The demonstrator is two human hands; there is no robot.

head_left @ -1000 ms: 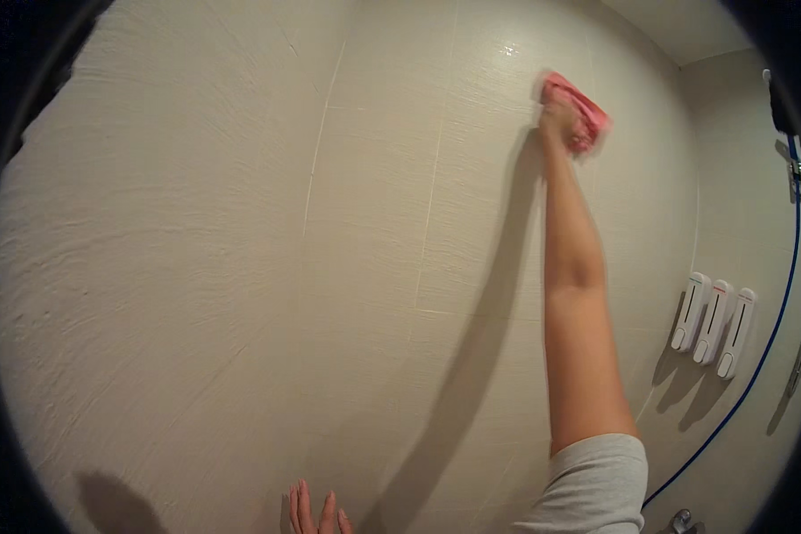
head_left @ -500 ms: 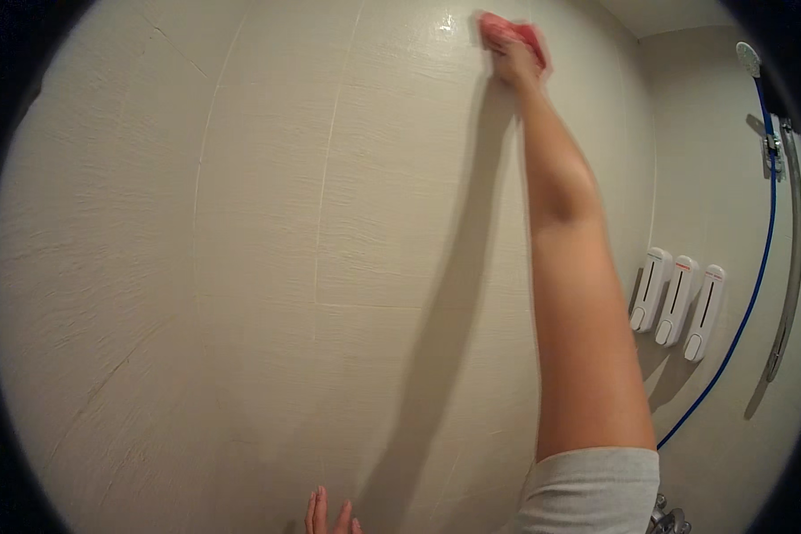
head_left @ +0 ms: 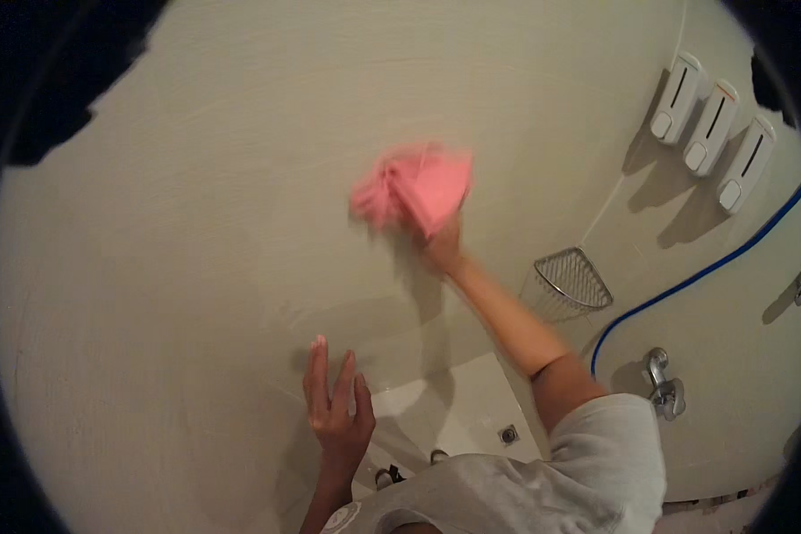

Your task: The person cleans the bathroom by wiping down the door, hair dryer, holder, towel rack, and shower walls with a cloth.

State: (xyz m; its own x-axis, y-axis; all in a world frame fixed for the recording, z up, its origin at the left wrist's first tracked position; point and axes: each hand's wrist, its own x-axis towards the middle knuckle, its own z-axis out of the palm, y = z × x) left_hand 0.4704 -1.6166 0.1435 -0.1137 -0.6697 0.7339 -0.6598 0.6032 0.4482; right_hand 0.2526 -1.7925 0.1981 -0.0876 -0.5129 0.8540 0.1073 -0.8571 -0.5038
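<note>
Right hand [head_left: 438,247] clenched on pink cloth [head_left: 414,189], cloth at its 11 o'clock against wall tile [head_left: 196,267]; left hand [head_left: 336,409] open, empty, flat on wall

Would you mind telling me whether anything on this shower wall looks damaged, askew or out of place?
Nothing stands out. The three dispensers hang in an even row, the wire basket sits in its corner, and the right hand holds a pink cloth against the wall.

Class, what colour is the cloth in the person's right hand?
Pink. The cloth, blurred, is in the right hand, shown in the head view.
</note>
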